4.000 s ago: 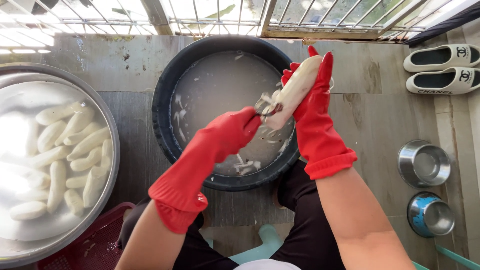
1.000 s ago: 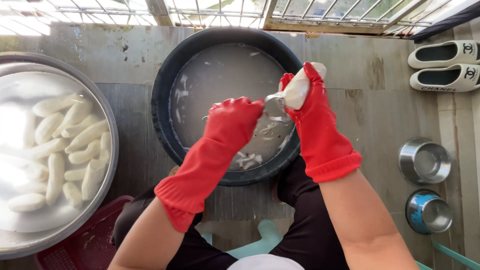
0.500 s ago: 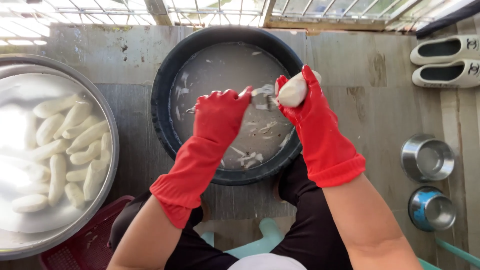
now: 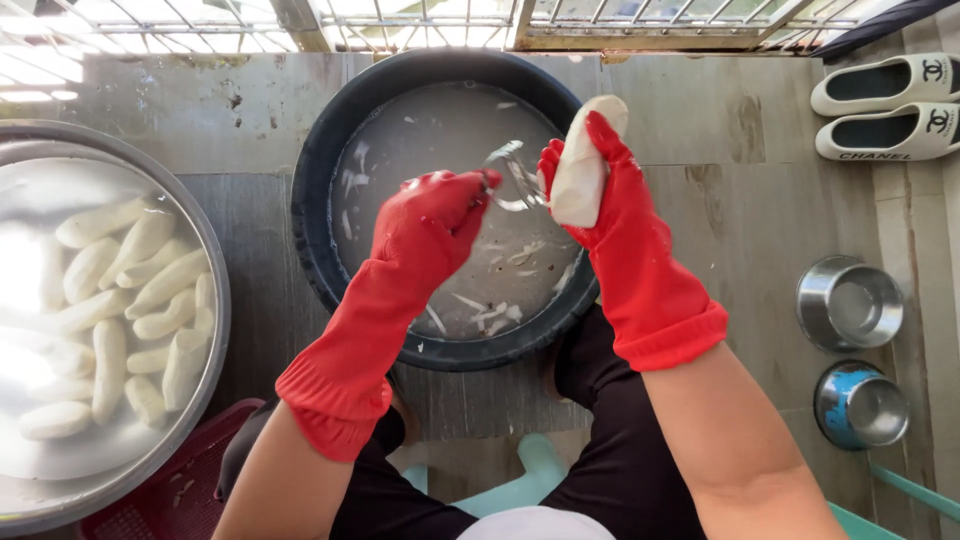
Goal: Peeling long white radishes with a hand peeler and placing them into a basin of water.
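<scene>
- Since half a second ago, right hand point(image 4: 600, 190) has tipped the peeled white root point(image 4: 583, 160) more upright, and I see it clenched around it above the black basin point(image 4: 320, 150).
- Left hand point(image 4: 435, 225) grips the metal peeler point(image 4: 508, 175), blade just beside the root's lower end.
- Murky water and peel scraps fill the basin.
- Off to my left, a steel tub point(image 4: 205, 215) holds peeled roots point(image 4: 130, 300) in water.
- On the right, two small steel bowls point(image 4: 850, 300) and white slippers point(image 4: 885, 110).
</scene>
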